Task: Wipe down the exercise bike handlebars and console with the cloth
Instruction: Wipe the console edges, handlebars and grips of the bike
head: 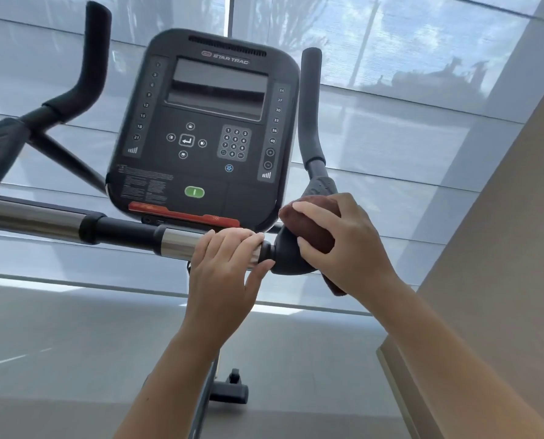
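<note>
Your right hand (343, 245) clamps the folded dark-red cloth (312, 223) on the black handlebar elbow joint (285, 258), right of the console; your left hand (229, 264) grasps the chrome bar (175, 242). Judging by that, the black square console (207, 128) and far upright grips remain.

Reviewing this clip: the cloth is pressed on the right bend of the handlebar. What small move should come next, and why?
Probably slide the right hand with the brown cloth up from the black bend onto the upright grip above it. The cloth covers only the bend, that grip looks untouched, and the left hand already steadies the chrome bar.
</note>
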`<control>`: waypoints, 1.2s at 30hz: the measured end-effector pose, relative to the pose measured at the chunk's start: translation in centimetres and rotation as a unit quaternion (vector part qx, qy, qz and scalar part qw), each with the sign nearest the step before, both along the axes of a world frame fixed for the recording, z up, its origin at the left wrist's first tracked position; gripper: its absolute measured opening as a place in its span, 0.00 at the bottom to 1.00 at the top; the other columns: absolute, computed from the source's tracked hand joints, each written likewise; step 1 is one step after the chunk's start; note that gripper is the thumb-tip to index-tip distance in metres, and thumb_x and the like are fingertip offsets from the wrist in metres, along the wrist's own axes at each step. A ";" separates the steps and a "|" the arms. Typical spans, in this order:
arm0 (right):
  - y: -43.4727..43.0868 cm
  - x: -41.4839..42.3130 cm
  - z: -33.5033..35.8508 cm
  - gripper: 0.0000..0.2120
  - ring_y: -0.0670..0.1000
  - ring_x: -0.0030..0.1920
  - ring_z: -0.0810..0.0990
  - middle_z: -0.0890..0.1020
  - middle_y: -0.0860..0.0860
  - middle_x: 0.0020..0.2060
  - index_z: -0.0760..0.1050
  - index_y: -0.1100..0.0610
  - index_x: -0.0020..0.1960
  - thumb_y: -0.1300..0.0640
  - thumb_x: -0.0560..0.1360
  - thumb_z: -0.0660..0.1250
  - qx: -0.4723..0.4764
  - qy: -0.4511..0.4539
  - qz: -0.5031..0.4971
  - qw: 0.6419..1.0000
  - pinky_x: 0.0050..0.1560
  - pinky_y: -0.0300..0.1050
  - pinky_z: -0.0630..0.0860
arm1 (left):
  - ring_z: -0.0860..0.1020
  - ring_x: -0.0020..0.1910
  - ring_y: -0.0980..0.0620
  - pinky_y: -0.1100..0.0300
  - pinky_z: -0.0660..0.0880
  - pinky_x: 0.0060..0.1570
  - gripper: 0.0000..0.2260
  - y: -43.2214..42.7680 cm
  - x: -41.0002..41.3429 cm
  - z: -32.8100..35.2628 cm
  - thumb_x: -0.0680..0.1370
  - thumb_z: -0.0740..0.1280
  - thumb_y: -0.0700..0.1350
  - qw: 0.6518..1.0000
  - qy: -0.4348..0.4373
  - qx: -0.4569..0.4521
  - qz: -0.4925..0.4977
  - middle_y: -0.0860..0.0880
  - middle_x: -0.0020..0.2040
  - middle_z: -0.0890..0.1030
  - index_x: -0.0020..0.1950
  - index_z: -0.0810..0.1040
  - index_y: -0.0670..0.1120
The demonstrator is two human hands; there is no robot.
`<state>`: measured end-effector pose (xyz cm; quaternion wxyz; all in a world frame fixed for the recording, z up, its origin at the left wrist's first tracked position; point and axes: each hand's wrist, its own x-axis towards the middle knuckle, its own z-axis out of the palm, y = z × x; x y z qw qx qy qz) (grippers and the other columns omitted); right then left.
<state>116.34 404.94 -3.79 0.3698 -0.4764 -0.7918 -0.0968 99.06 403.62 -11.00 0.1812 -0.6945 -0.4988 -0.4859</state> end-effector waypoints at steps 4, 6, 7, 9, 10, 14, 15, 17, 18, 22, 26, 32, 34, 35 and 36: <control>-2.2 0.8 -1.5 0.20 0.54 0.49 0.75 0.74 0.54 0.51 0.76 0.49 0.60 0.54 0.67 0.67 0.015 0.001 0.042 0.999 0.51 0.41 0.72 | 0.75 0.53 0.47 0.52 0.63 0.62 0.15 -0.1 -0.1 0.0 0.76 0.62 0.51 1.000 -0.002 -0.008 -0.009 0.46 0.51 0.81 0.53 0.79 0.42; -3.2 1.6 -1.6 0.20 0.53 0.49 0.76 0.75 0.54 0.51 0.76 0.48 0.60 0.52 0.68 0.65 0.003 -0.004 0.068 0.998 0.51 0.41 0.74 | 0.74 0.54 0.47 0.53 0.62 0.62 0.16 -0.1 -0.3 0.0 0.76 0.61 0.52 1.000 0.001 -0.010 -0.015 0.46 0.51 0.81 0.53 0.79 0.42; -3.4 2.0 -1.2 0.20 0.52 0.50 0.76 0.75 0.53 0.51 0.76 0.48 0.59 0.52 0.68 0.66 -0.008 -0.005 0.084 0.996 0.51 0.40 0.74 | 0.74 0.54 0.48 0.53 0.62 0.62 0.16 -0.1 -0.4 0.0 0.76 0.61 0.52 1.000 0.001 -0.010 -0.018 0.46 0.51 0.81 0.53 0.79 0.42; -3.0 2.3 0.3 0.20 0.46 0.52 0.76 0.76 0.50 0.52 0.76 0.46 0.59 0.53 0.67 0.68 -0.041 0.025 0.102 0.994 0.53 0.36 0.73 | 0.73 0.54 0.49 0.53 0.62 0.62 0.16 0.0 -0.5 0.0 0.76 0.62 0.52 1.000 0.002 -0.009 -0.026 0.46 0.51 0.81 0.54 0.79 0.42; -2.3 2.2 1.2 0.20 0.43 0.52 0.75 0.76 0.48 0.53 0.76 0.45 0.58 0.53 0.66 0.68 -0.045 0.049 0.095 0.993 0.54 0.34 0.72 | 0.73 0.54 0.49 0.53 0.62 0.61 0.16 0.0 -0.6 0.0 0.75 0.62 0.52 1.000 0.001 -0.009 -0.029 0.47 0.51 0.81 0.54 0.79 0.42; 0.4 -0.2 2.3 0.20 0.50 0.54 0.75 0.75 0.51 0.52 0.75 0.44 0.60 0.50 0.68 0.67 -0.048 0.014 0.022 0.999 0.55 0.42 0.72 | 0.73 0.55 0.49 0.53 0.63 0.61 0.16 0.0 -0.6 0.0 0.76 0.62 0.52 0.999 -0.002 -0.008 -0.032 0.47 0.52 0.81 0.54 0.79 0.42; 0.4 -0.5 1.9 0.20 0.53 0.53 0.76 0.75 0.52 0.52 0.75 0.44 0.60 0.49 0.68 0.66 -0.047 -0.009 0.015 0.999 0.54 0.44 0.72 | 0.73 0.55 0.49 0.53 0.63 0.61 0.16 0.0 -0.5 0.0 0.76 0.61 0.52 0.999 -0.002 -0.008 -0.033 0.47 0.51 0.81 0.54 0.79 0.42; -0.4 -0.4 1.0 0.21 0.55 0.50 0.76 0.76 0.54 0.51 0.76 0.47 0.60 0.50 0.67 0.65 -0.040 -0.018 0.023 0.999 0.51 0.46 0.74 | 0.73 0.55 0.49 0.53 0.62 0.62 0.17 0.0 -0.5 0.0 0.76 0.61 0.52 1.000 -0.002 -0.008 -0.030 0.47 0.52 0.81 0.54 0.79 0.42; -1.1 -0.1 0.5 0.21 0.55 0.48 0.77 0.76 0.54 0.50 0.76 0.48 0.60 0.51 0.67 0.65 -0.033 -0.017 0.034 0.999 0.49 0.47 0.75 | 0.73 0.55 0.49 0.54 0.62 0.62 0.17 0.0 -0.5 -0.1 0.77 0.61 0.52 1.000 -0.002 -0.008 -0.030 0.46 0.52 0.81 0.54 0.79 0.41; -3.8 0.9 -1.2 0.19 0.54 0.46 0.77 0.76 0.55 0.49 0.77 0.50 0.59 0.52 0.68 0.66 0.003 -0.038 0.079 0.996 0.45 0.47 0.78 | 0.73 0.56 0.48 0.54 0.61 0.63 0.17 0.0 -0.4 -0.2 0.76 0.61 0.53 0.999 -0.004 -0.012 -0.030 0.46 0.52 0.81 0.54 0.79 0.41; -3.9 2.4 -0.3 0.18 0.50 0.49 0.77 0.77 0.52 0.51 0.77 0.49 0.58 0.52 0.68 0.68 -0.015 -0.043 0.131 0.990 0.49 0.43 0.77 | 0.73 0.55 0.49 0.53 0.61 0.63 0.18 -0.1 -0.4 0.0 0.76 0.61 0.54 1.000 -0.004 -0.012 -0.025 0.46 0.52 0.81 0.54 0.79 0.41; 2.8 2.3 3.4 0.20 0.46 0.56 0.74 0.76 0.48 0.54 0.75 0.44 0.60 0.54 0.69 0.71 -0.049 0.063 0.029 0.996 0.57 0.32 0.67 | 0.76 0.51 0.46 0.53 0.65 0.57 0.23 -0.3 -0.3 0.8 0.75 0.59 0.60 1.000 0.018 -0.016 -0.008 0.47 0.48 0.81 0.50 0.80 0.42; 2.7 2.1 2.4 0.21 0.49 0.55 0.74 0.75 0.50 0.54 0.75 0.43 0.60 0.54 0.68 0.70 -0.072 0.047 0.016 0.996 0.58 0.40 0.70 | 0.77 0.50 0.46 0.53 0.66 0.56 0.22 -0.2 -0.4 0.9 0.75 0.60 0.61 1.000 0.021 -0.009 -0.008 0.47 0.47 0.82 0.49 0.80 0.42; 2.0 2.2 2.0 0.21 0.49 0.54 0.75 0.75 0.50 0.53 0.75 0.43 0.60 0.54 0.68 0.70 -0.072 0.046 0.020 0.996 0.57 0.42 0.71 | 0.77 0.49 0.46 0.53 0.66 0.55 0.22 -0.1 -0.4 0.9 0.74 0.61 0.60 1.000 0.021 -0.006 -0.009 0.47 0.47 0.82 0.49 0.80 0.42; 1.3 2.4 1.6 0.21 0.48 0.53 0.75 0.75 0.49 0.52 0.75 0.43 0.60 0.53 0.67 0.69 -0.069 0.045 0.030 0.996 0.56 0.41 0.71 | 0.77 0.49 0.46 0.52 0.67 0.54 0.21 0.0 -0.4 1.0 0.74 0.62 0.60 1.000 0.021 -0.003 -0.011 0.48 0.46 0.82 0.48 0.80 0.43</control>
